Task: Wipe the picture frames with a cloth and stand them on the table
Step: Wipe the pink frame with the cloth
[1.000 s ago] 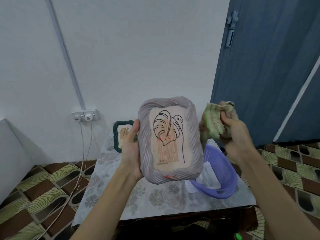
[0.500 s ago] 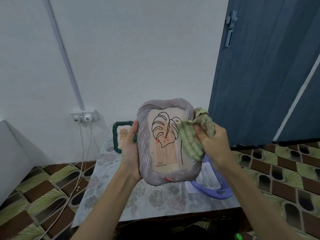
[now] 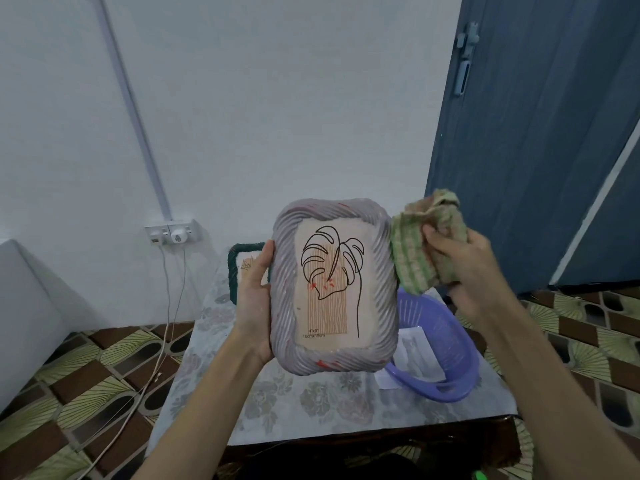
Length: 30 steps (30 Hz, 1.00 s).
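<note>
My left hand (image 3: 254, 299) grips the left edge of a grey ribbed picture frame (image 3: 334, 285) with a leaf drawing, held upright in the air above the table (image 3: 311, 403). To the frame's right, my right hand (image 3: 464, 265) is closed on a bunched green and beige cloth (image 3: 420, 251); the cloth touches or nearly touches the frame's upper right edge. Behind my left hand a second frame (image 3: 239, 268), dark green, stands on the table by the wall, partly hidden.
A purple plastic basket (image 3: 446, 379) with papers in it lies on the table's right side. A wall socket (image 3: 171, 232) with cables hanging to the patterned floor is at the left. A blue door (image 3: 533, 140) stands at the right.
The cloth swept from beside the frame onto its glass half a second ago, then back out to the frame's right edge. The frame stayed in my left hand.
</note>
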Motion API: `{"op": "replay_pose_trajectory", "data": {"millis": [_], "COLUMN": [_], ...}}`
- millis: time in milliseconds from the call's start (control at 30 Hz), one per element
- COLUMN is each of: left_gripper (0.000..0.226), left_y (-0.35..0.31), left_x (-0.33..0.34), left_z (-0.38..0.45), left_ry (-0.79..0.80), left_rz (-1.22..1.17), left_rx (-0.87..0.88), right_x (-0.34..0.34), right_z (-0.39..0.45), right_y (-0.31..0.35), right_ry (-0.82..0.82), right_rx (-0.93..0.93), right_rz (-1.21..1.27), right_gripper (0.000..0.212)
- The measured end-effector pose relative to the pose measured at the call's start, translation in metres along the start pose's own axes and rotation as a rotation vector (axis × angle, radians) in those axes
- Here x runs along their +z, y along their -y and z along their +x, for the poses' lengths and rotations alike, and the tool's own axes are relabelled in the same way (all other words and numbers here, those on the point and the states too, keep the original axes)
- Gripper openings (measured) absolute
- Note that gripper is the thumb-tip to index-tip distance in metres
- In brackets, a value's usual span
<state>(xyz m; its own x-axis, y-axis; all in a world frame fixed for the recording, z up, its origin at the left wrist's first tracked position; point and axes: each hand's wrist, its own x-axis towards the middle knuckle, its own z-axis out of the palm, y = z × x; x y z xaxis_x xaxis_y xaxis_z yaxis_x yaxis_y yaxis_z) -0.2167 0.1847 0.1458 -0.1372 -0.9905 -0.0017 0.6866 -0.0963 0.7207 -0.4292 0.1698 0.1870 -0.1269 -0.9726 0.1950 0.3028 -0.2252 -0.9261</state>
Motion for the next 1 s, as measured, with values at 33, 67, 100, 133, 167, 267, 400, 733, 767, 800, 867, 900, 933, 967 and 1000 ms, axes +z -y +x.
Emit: {"op": "replay_pose_trajectory", "data": {"millis": [33,67,100,133,167,267,400,733,767,800,867,900,933,967,1000], "left_gripper": [0.050,0.047,0.047,0.051,0.056,0.048,0.049,0.046,0.046,0.046,0.044,0.043,0.043,0.043,0.044], "left_y": [-0.001,-0.001,0.001,0.002,0.004,0.005,0.003,-0.003,-0.006,-0.009,-0.014,-0.015,-0.016,-0.017,-0.017], "left_x": [0.001,0.003,0.006,0.008,0.011,0.012,0.002,-0.001,-0.002,-0.002,-0.002,0.000,0.002,0.004,0.005], "left_z": [0.000,-0.001,-0.002,-0.002,-0.004,-0.006,-0.006,-0.011,-0.011,-0.012,-0.014,-0.015,-0.016,-0.017,-0.017], "left_ry": [0.004,0.005,0.013,0.034,0.040,0.040,0.011,-0.003,-0.011,-0.008,0.008,0.024,0.043,0.057,0.064], "left_rz": [0.017,0.035,0.052,0.061,0.068,0.054,0.038,0.132,0.150,0.171,0.229,0.249,0.266,0.281,0.296], "left_rx": [-0.007,-0.010,-0.007,-0.006,-0.006,-0.057,-0.075,-0.104,-0.099,-0.099,-0.109,-0.115,-0.125,-0.135,-0.145], "right_x": [0.001,0.004,0.008,0.014,0.019,0.025,0.019,0.012,0.009,0.007,0.006,0.008,0.012,0.017,0.021], "right_z": [-0.001,-0.002,-0.002,-0.003,-0.002,0.001,0.003,0.006,0.010,0.013,0.016,0.016,0.014,0.013,0.011], "right_y": [0.003,0.003,0.000,-0.004,-0.009,-0.016,-0.012,0.000,0.009,0.020,0.037,0.041,0.044,0.045,0.044], "right_ry": [0.076,0.134,0.158,0.145,0.095,-0.093,0.113,0.013,0.034,0.081,0.256,0.370,0.481,0.570,0.630], "right_rx": [-0.019,-0.059,-0.132,-0.220,-0.312,-0.481,-0.365,-0.147,-0.104,-0.084,-0.106,-0.132,-0.157,-0.176,-0.188], "right_rz": [-0.103,-0.239,-0.412,-0.570,-0.662,-0.634,-0.629,-0.195,-0.098,-0.085,-0.290,-0.433,-0.567,-0.676,-0.748], "right_gripper": [0.012,0.015,0.020,0.021,0.018,0.004,0.014,0.019,0.017,0.014,0.014,0.017,0.019,0.019,0.019]}}
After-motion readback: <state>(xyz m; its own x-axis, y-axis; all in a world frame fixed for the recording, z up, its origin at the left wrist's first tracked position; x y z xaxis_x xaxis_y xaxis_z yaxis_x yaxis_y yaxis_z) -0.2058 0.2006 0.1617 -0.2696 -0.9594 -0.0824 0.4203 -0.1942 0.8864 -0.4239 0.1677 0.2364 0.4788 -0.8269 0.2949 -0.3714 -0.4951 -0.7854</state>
